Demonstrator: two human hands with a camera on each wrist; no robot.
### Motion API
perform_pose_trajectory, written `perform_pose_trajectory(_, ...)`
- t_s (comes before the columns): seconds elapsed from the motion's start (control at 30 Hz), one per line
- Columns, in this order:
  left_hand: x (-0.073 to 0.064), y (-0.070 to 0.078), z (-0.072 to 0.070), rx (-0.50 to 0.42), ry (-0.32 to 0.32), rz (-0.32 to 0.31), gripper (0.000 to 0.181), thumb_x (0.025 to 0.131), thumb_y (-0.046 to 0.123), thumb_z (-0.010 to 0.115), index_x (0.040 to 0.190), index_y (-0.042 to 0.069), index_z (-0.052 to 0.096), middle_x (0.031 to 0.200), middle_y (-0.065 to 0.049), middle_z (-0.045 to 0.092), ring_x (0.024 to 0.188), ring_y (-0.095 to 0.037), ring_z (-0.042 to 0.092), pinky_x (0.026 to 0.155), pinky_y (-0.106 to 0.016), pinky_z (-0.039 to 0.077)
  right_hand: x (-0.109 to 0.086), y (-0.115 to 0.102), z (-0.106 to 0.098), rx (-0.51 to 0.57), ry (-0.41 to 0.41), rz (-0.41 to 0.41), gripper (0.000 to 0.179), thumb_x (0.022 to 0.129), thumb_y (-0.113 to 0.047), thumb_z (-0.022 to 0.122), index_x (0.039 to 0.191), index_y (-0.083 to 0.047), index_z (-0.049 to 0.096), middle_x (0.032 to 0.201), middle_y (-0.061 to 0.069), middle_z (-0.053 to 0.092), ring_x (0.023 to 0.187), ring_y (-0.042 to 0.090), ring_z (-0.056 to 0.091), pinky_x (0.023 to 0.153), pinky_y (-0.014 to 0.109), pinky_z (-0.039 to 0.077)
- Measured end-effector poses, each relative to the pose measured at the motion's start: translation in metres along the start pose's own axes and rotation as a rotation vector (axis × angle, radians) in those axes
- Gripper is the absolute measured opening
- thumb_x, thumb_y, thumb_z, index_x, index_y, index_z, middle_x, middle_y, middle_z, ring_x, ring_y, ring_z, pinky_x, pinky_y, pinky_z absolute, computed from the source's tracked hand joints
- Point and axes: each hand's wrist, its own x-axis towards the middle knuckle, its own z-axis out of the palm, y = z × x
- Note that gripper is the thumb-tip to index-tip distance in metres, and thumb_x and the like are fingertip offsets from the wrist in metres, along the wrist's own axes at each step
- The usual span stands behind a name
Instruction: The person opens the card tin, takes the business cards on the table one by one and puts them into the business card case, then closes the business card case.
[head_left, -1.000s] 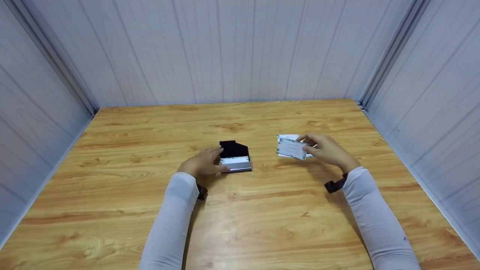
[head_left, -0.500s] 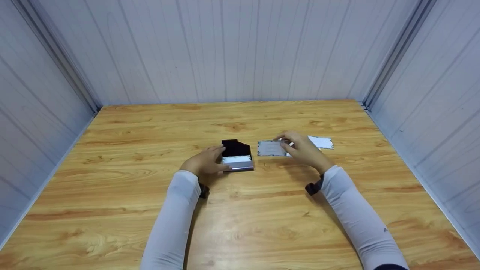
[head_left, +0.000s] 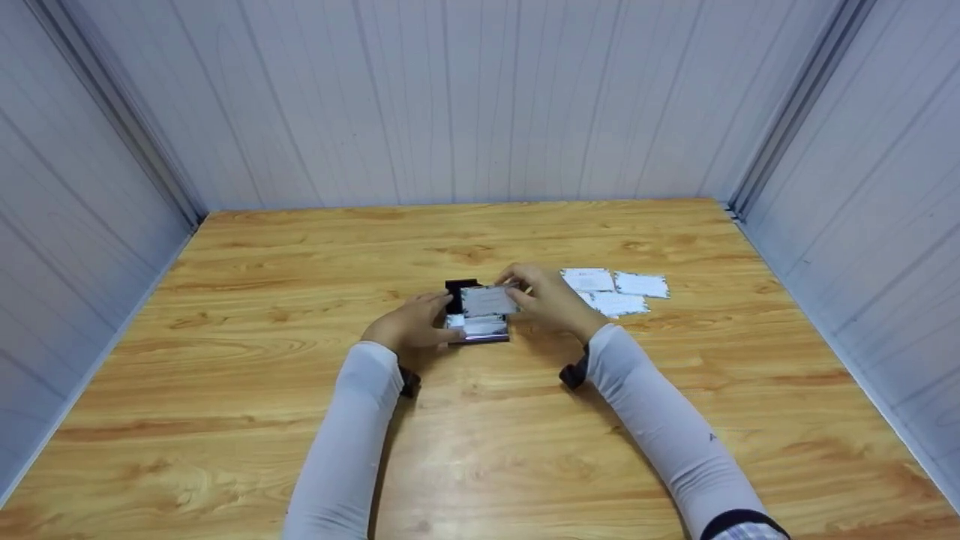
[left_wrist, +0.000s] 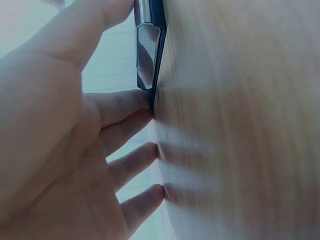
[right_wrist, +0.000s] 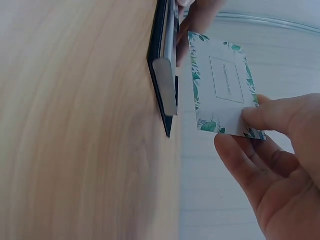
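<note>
A business card holder [head_left: 486, 337], black at the back with a shiny silver front, lies open on the table, a white card showing inside. My left hand [head_left: 409, 322] steadies it at its left side, thumb on the front and fingers by the back edge. In the left wrist view, other fingertips [left_wrist: 156, 150] rest on the wood beside the holder [left_wrist: 149, 45]. Between thumb and fingers my right hand [head_left: 553, 300] pinches a white business card [right_wrist: 220, 85] with a green leaf border. That card overlaps the holder in the head view, hiding part of it.
Three more leaf-bordered cards lie on the wooden table [head_left: 480, 435] right of the holder: an upper left card [head_left: 587, 280], a right card [head_left: 643, 285] and a lower card [head_left: 616, 304]. Pale panel walls [head_left: 480, 105] enclose the back and sides.
My right hand has carried the pinched card leftward from the loose cards to over the holder, uncovering the cards left on the table. My left hand has stayed at the holder.
</note>
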Motion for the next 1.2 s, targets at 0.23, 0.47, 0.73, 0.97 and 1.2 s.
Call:
perform_pose_trajectory(0.23, -0.001, 0.001, 0.0, 0.003, 0.004, 0.004, 0.091, 0.095, 0.058, 0.06, 0.162, 0.012, 0.018, 0.165, -0.011, 0.018, 0.151, -0.032, 0.013, 0.119, -0.053, 0.02, 0.01, -0.007, 0.014, 0.028, 0.002, 0.019, 0.019, 0.1, -0.004, 0.059, 0.116, -0.008, 0.07, 0.115, 0.007, 0.066, 0.099, 0.018, 0.064, 0.083, 0.031, 0.054)
perform_pose_trajectory(0.47, 0.001, 0.0, 0.0, 0.048, 0.012, 0.021, 0.09, 0.097, 0.057, 0.058, 0.16, 0.004, 0.02, 0.164, -0.015, 0.021, 0.151, -0.033, 0.015, 0.119, -0.051, 0.022, 0.013, -0.007, 0.021, 0.023, -0.032, 0.012, 0.024, 0.099, 0.001, 0.058, 0.117, -0.009, 0.07, 0.119, 0.008, 0.066, 0.103, 0.019, 0.063, 0.087, 0.03, 0.053)
perform_pose_trajectory(0.73, 0.0, 0.0, 0.0, 0.046, 0.0, -0.001, 0.095, 0.096, 0.06, 0.057, 0.161, 0.005, 0.014, 0.166, -0.014, 0.015, 0.152, -0.033, 0.01, 0.12, -0.051, 0.016, 0.011, -0.003, 0.021, 0.021, -0.055, 0.061, 0.026, 0.099, 0.001, 0.057, 0.119, -0.012, 0.068, 0.121, 0.006, 0.066, 0.104, 0.019, 0.063, 0.088, 0.033, 0.053)
perform_pose_trajectory(0.97, 0.0, 0.001, 0.0, 0.047, 0.011, 0.005, 0.093, 0.097, 0.058, 0.058, 0.161, 0.006, 0.015, 0.166, -0.014, 0.016, 0.152, -0.034, 0.011, 0.12, -0.051, 0.016, 0.01, -0.002, 0.018, -0.043, -0.095, 0.067, 0.026, 0.101, -0.005, 0.056, 0.123, -0.015, 0.067, 0.121, 0.005, 0.066, 0.102, 0.02, 0.063, 0.086, 0.034, 0.053)
perform_pose_trajectory(1.2, 0.001, -0.001, 0.0, 0.022, 0.005, -0.003, 0.096, 0.095, 0.059, 0.06, 0.162, 0.009, 0.013, 0.166, -0.011, 0.014, 0.152, -0.032, 0.01, 0.12, -0.051, 0.017, 0.008, -0.001, 0.019, -0.05, -0.149, 0.06, 0.03, 0.101, -0.005, 0.054, 0.129, -0.011, 0.064, 0.128, 0.007, 0.064, 0.109, 0.022, 0.061, 0.092, 0.038, 0.051)
